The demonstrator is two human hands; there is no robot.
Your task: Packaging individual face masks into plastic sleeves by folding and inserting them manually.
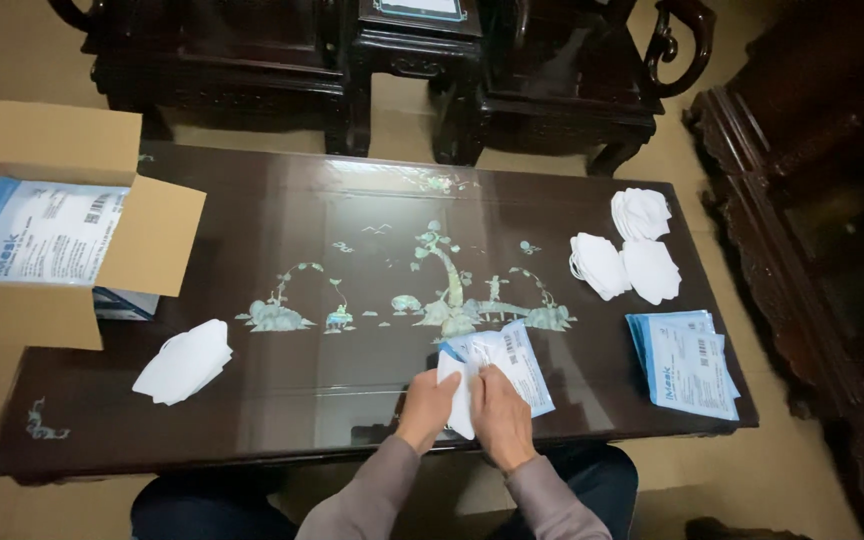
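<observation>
2 hands, left (426, 405) and right (499, 418), grip closed on 1 white mask (459, 400) and pouch (508, 362), 3 masks (624, 255) right, 1 left (184, 362)

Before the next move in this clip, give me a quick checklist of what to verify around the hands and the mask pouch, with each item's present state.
1. Both hands on the work: left hand and right hand both grip the folded white mask: ok.
2. Blue-and-white pouch within reach, touching the mask: ok.
3. Mask fully inside the pouch: not ok, most of it shows outside.
4. Pouch mouth open: cannot tell, hands cover it.
5. Loose white masks at the far right, stacked clear of the hands: ok.
6. Stack of pouches lies flat on the table: ok.
</observation>
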